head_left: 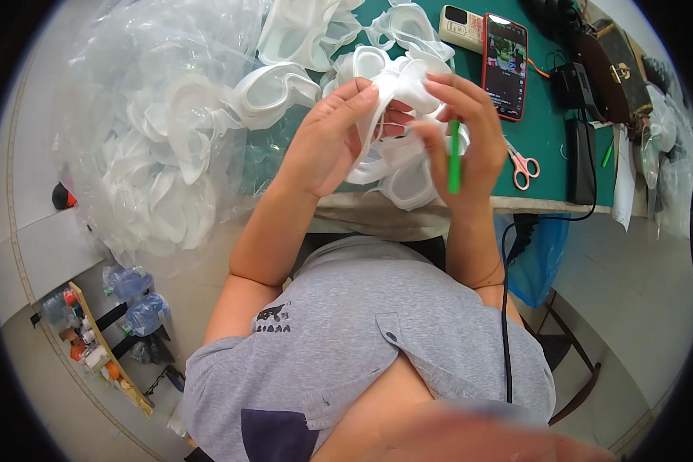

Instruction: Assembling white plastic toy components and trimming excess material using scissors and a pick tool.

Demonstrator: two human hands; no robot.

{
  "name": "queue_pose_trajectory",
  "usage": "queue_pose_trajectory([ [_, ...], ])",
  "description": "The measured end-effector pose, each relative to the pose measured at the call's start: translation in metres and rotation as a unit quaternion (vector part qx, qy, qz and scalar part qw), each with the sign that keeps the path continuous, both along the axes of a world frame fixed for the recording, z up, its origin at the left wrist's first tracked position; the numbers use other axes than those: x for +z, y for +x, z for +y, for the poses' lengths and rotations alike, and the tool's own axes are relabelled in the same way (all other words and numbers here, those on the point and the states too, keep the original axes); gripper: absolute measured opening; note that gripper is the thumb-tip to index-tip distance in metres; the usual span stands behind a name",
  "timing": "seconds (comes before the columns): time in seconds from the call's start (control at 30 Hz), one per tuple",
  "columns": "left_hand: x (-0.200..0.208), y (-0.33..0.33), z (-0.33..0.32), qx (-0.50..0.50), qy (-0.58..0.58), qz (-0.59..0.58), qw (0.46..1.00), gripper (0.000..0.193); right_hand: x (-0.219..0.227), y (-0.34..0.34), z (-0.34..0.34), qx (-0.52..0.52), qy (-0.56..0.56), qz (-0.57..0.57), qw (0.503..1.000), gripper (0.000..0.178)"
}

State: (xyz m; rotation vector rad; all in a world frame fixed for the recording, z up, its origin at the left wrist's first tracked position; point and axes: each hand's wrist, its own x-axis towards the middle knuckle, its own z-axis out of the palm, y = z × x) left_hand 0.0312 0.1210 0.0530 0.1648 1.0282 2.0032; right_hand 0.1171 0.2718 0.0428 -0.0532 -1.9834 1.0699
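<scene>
In my left hand (323, 142) is a soft white moulded rubber piece (413, 89), gripped near its edge between thumb and fingers. My right hand (476, 142) is at the other side of that piece, fingertips close against it. A slim green stick-like tool (454, 162) is held in the right hand, pointing down toward me; its working end is hidden by the fingers. Directly beneath the hands lie several similar white pieces, one ring-shaped piece (410, 185) at the table's near edge. Another white piece (273, 94) rests left of my left hand.
A large clear plastic bag (162, 146) full of white pieces stands at the left. On the green table (547, 165) at right lie pink-handled scissors (523, 167), a phone (505, 68), a pale box (462, 27) and a black case (581, 158). A black cable (505, 308) hangs over the edge.
</scene>
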Motion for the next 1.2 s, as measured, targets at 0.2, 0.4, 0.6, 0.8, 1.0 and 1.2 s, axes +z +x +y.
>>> queue_pose_trajectory([
  [0.2, -0.004, 0.010, -0.002, -0.021, 0.018, 0.063, 0.998, 0.015, -0.011, -0.005, 0.003, -0.012, 0.077, -0.004, 0.997, 0.019],
  [0.4, -0.010, 0.009, -0.003, 0.026, 0.026, -0.013, 0.999, 0.015, -0.027, -0.001, -0.015, -0.070, -0.204, 0.031, 0.976, 0.016],
  [0.6, -0.007, 0.005, -0.006, 0.005, 0.060, -0.112, 0.992, 0.020, -0.034, -0.001, -0.023, -0.074, -0.108, 0.081, 0.988, 0.009],
  [0.8, -0.021, -0.002, -0.017, 0.017, 0.067, -0.098, 0.993, 0.023, -0.027, 0.010, -0.028, 0.022, 0.118, 0.105, 0.987, 0.011],
  [1.0, -0.004, 0.009, -0.012, 0.037, 0.052, -0.062, 0.996, 0.031, -0.020, 0.007, -0.014, 0.102, -0.125, -0.026, 0.987, 0.032],
  [1.2, -0.013, 0.016, -0.012, -0.016, -0.016, 0.053, 0.998, 0.069, -0.020, 0.010, -0.004, 0.096, -0.086, -0.067, 0.989, 0.025],
])
